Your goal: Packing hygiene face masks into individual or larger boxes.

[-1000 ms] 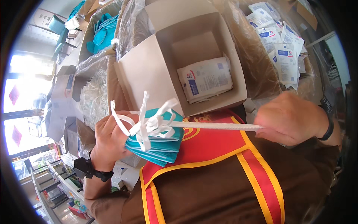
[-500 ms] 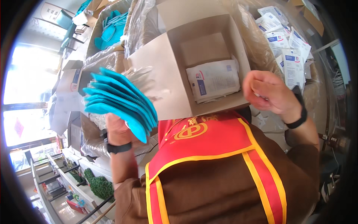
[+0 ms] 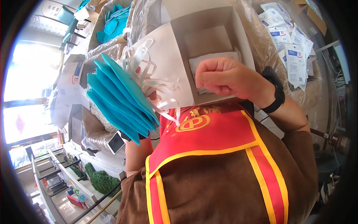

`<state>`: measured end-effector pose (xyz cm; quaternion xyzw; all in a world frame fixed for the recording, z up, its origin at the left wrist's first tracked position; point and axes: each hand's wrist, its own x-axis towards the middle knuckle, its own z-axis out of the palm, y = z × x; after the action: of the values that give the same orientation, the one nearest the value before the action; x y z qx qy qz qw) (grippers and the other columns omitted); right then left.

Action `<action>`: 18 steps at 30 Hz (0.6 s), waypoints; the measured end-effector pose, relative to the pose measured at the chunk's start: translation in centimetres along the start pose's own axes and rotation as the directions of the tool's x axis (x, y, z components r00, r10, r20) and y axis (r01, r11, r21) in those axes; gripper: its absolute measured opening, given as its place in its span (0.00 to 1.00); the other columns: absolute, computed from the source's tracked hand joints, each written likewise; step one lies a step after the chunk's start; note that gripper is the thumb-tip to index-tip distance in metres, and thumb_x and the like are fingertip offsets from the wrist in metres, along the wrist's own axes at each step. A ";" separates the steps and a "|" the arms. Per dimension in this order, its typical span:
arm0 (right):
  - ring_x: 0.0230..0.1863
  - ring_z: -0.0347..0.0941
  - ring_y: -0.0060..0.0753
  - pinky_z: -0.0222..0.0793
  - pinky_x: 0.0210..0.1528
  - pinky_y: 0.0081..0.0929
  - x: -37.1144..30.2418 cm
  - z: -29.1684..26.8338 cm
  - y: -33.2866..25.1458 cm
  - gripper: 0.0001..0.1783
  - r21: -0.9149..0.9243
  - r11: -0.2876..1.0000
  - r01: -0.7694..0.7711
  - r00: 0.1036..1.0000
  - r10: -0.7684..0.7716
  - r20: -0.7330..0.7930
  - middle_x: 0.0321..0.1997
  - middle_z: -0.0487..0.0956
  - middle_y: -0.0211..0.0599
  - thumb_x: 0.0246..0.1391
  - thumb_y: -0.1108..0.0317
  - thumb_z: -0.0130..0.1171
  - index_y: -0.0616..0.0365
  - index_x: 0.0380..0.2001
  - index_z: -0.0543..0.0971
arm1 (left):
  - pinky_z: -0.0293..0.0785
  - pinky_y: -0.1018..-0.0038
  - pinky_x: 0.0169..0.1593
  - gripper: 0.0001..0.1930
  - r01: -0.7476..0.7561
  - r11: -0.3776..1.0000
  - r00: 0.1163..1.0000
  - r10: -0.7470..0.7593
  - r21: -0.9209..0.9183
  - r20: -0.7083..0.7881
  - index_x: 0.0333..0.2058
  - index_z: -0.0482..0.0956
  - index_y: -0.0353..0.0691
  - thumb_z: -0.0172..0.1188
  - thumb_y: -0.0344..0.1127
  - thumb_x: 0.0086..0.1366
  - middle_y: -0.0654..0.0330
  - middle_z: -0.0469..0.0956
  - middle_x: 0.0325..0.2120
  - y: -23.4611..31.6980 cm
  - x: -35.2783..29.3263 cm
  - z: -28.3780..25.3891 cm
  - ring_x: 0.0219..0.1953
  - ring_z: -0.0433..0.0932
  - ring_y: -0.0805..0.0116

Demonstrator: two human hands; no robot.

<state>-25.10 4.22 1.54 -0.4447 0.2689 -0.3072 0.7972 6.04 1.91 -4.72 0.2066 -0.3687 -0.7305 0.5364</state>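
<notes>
A fanned stack of teal folded face masks [image 3: 117, 95] hangs at the left, with white straps [image 3: 147, 71] spilling toward the middle. My left hand [image 3: 153, 93] is closed round it; only a few fingertips show among the straps, the rest being hidden behind the masks. My right hand [image 3: 225, 76] is over the open cardboard box [image 3: 227, 31], fingers curled in and no object visible in them. Below that hand, inside the box, lies a white printed pouch [image 3: 233, 56], partly covered by the hand.
More teal masks [image 3: 113, 24] fill a plastic-lined carton at the far left. Several white pouches [image 3: 296, 61] lie in a lined carton [image 3: 261, 44] on the right. A tablet-like device with a pale frame [image 3: 116, 142] is beside my left forearm. Opened cartons [image 3: 67, 93] stand at the left.
My right hand has moved left, from the box's right edge to over the pouch. The mask stack has turned, its straps now spread more clearly to the right, and my left wrist is largely hidden.
</notes>
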 end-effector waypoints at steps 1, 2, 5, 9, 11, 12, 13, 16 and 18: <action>0.17 0.55 0.08 0.46 0.16 0.09 0.2 0.1 0.8 0.13 -0.007 0.999 -0.051 0.998 0.051 -0.037 0.20 0.68 0.23 0.63 0.61 0.52 0.60 0.36 0.77 | 0.69 0.52 0.58 0.30 -0.013 1.000 1.000 0.013 0.012 -0.002 0.61 0.62 0.37 0.59 0.39 0.62 0.50 0.69 0.57 -0.4 1.2 0.3 0.54 0.74 0.50; 0.16 0.54 0.08 0.45 0.15 0.09 0.4 0.2 1.6 0.13 -0.011 0.995 -0.104 0.992 0.103 -0.072 0.20 0.67 0.22 0.64 0.61 0.50 0.60 0.37 0.77 | 0.69 0.51 0.58 0.30 -0.027 0.999 1.000 0.027 0.024 -0.006 0.61 0.62 0.37 0.58 0.39 0.62 0.50 0.69 0.57 -0.3 0.9 0.6 0.54 0.74 0.50; 0.16 0.53 0.08 0.46 0.16 0.09 1.7 -0.2 2.8 0.16 -0.002 0.992 -0.124 0.987 0.123 -0.101 0.20 0.68 0.23 0.65 0.59 0.49 0.61 0.42 0.78 | 0.69 0.49 0.58 0.30 -0.080 0.995 0.997 0.081 0.058 -0.015 0.62 0.61 0.36 0.56 0.41 0.64 0.48 0.68 0.58 -1.2 4.0 1.5 0.54 0.73 0.48; 0.16 0.53 0.09 0.47 0.16 0.09 2.9 -0.5 2.3 0.19 0.024 1.000 -0.016 0.990 0.019 -0.137 0.21 0.67 0.24 0.65 0.57 0.47 0.62 0.46 0.77 | 0.69 0.46 0.58 0.30 -0.149 0.983 0.989 0.150 0.108 -0.006 0.63 0.59 0.36 0.54 0.43 0.66 0.47 0.67 0.59 0.1 3.9 2.4 0.55 0.73 0.46; 0.18 0.53 0.09 0.48 0.17 0.09 2.6 -0.8 2.0 0.21 0.032 0.999 -0.010 1.000 0.010 0.021 0.22 0.67 0.23 0.65 0.53 0.50 0.62 0.47 0.77 | 0.65 0.51 0.61 0.31 -0.117 0.991 0.992 0.114 0.058 0.056 0.64 0.57 0.36 0.54 0.44 0.66 0.49 0.66 0.60 0.6 4.1 3.2 0.57 0.70 0.49; 0.18 0.53 0.09 0.48 0.17 0.09 2.6 -0.8 2.1 0.21 0.032 0.999 -0.010 1.000 0.009 0.024 0.22 0.67 0.23 0.65 0.53 0.50 0.62 0.47 0.77 | 0.62 0.56 0.64 0.33 -0.060 0.998 0.991 0.060 -0.001 0.121 0.64 0.56 0.36 0.54 0.44 0.66 0.51 0.64 0.62 1.1 4.1 3.7 0.60 0.68 0.52; 0.19 0.54 0.09 0.49 0.18 0.09 2.6 -0.8 2.2 0.22 0.006 0.999 -0.045 0.998 0.044 0.041 0.23 0.67 0.22 0.64 0.52 0.51 0.62 0.47 0.77 | 0.64 0.53 0.63 0.32 -0.020 0.987 0.975 0.054 -0.159 0.215 0.63 0.57 0.35 0.53 0.44 0.66 0.49 0.65 0.61 1.2 4.5 4.2 0.58 0.70 0.50; 0.20 0.55 0.08 0.50 0.19 0.09 2.8 -0.5 2.8 0.23 -0.018 0.997 -0.072 0.995 0.073 0.071 0.23 0.67 0.21 0.62 0.50 0.54 0.61 0.45 0.78 | 0.71 0.48 0.56 0.25 0.089 0.933 0.958 0.016 -0.348 0.286 0.59 0.65 0.33 0.51 0.41 0.68 0.43 0.71 0.55 1.0 5.3 5.5 0.53 0.74 0.45; 0.21 0.56 0.07 0.50 0.20 0.09 2.9 0.0 2.8 0.22 -0.015 0.998 -0.062 0.995 0.063 0.082 0.23 0.67 0.21 0.62 0.50 0.55 0.60 0.44 0.78 | 0.71 0.49 0.56 0.25 0.189 0.920 0.912 -0.035 -0.343 0.408 0.58 0.66 0.32 0.51 0.41 0.68 0.44 0.72 0.54 1.0 6.0 6.4 0.53 0.74 0.46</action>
<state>-22.43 3.26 -1.31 -0.4533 0.2516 -0.2618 0.8140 0.20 -1.80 0.66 -0.0299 -0.3101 -0.8438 0.4370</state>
